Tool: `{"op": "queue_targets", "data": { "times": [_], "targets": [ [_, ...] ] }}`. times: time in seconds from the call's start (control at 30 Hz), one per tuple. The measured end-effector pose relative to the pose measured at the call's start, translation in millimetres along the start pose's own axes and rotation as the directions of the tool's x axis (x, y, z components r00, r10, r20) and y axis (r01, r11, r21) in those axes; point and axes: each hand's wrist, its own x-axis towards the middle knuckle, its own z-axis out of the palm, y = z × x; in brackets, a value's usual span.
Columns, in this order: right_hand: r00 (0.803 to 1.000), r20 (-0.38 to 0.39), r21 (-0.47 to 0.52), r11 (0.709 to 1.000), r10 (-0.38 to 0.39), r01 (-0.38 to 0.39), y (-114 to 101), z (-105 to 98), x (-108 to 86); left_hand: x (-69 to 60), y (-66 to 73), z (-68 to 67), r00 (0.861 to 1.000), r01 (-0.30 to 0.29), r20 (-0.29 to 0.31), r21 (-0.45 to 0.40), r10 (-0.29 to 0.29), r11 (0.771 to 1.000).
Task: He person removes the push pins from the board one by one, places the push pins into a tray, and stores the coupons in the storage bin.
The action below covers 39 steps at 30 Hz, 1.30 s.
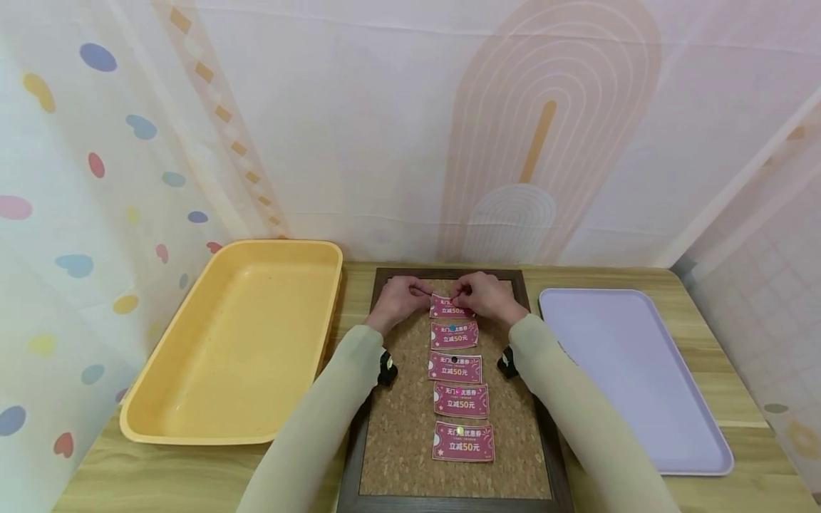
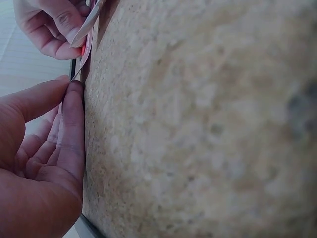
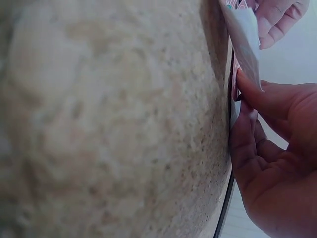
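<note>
On a framed corkboard (image 1: 398, 456) several red coupons stand in a column. The left hand (image 1: 400, 298) pinches the left edge of the top coupon (image 1: 442, 311) between thumb and index finger, also visible in the left wrist view. At that coupon's upper middle, the right hand (image 1: 487, 295) pinches a small red push pin (image 2: 83, 50), its fingertips partly hiding it. In the right wrist view the coupon's pale underside (image 3: 246, 42) curls away from the cork over the right thumb. Lower coupons carry a blue pin (image 1: 452, 328), a black pin (image 1: 454, 360), a pink pin and a yellow pin (image 1: 460, 430).
A yellow tray (image 1: 231, 342) stands left of the board on the wooden table (image 1: 192, 477). To the right lies a lilac tray (image 1: 628, 370). Behind the table hangs a patterned curtain (image 1: 359, 142). Both forearms reach over the board's sides.
</note>
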Motion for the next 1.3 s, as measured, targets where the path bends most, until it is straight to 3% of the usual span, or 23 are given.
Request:
{"op": "queue_targets", "data": {
  "times": [0.8, 1.3],
  "targets": [
    [1.0, 0.017, -0.021, 1.0, 0.019, -0.018, -3.1, 0.2, 1.3, 0.9, 0.6, -0.8, 1.0, -0.02, -0.021, 0.011, 0.02, 1.0],
    [0.999, 0.014, 0.041, 0.998, 0.04, -0.041, -3.0, -0.5, -0.6, 1.2, 1.7, -0.3, 1.0, -0.023, -0.021, 0.017, 0.023, 1.0]
  ]
}}
